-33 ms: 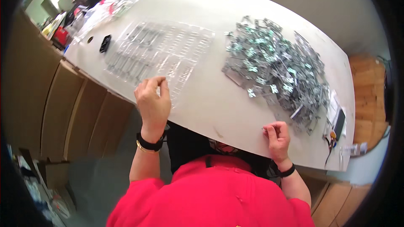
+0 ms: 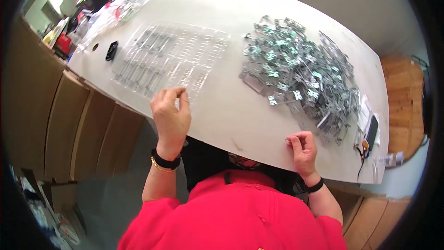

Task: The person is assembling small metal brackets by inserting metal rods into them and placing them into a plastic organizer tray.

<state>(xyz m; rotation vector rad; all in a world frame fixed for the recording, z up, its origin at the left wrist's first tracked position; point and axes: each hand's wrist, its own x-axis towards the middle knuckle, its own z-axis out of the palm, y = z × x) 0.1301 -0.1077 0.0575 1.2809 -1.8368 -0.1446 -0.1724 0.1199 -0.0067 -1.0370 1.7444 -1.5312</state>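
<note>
A clear plastic tray (image 2: 172, 60) with rows of moulded slots lies on the left half of the white table, and slim grey metal parts fill its left-hand slots. My left hand (image 2: 172, 118) hovers over the tray's near edge, thumb and fingertips pinched; what they hold, if anything, is too small to make out. By the table's front edge, my right hand (image 2: 304, 153) is also pinched, with a tiny thing at its fingertips that I cannot name. Beyond that hand spreads a large heap of thin silvery metal parts (image 2: 300, 71).
A small black box (image 2: 112, 51) sits left of the tray, close to a round hole in the tabletop. Plastic bags (image 2: 118, 11) lie at the far left corner. At the right edge are a dark flat object (image 2: 372, 129), a tool with a yellow-orange part (image 2: 365, 148) and a clear bottle (image 2: 389, 159).
My left hand has shifted slightly right along the tray's near side. My right hand stays nearly in place, still pinched. The whole view has moved a little.
</note>
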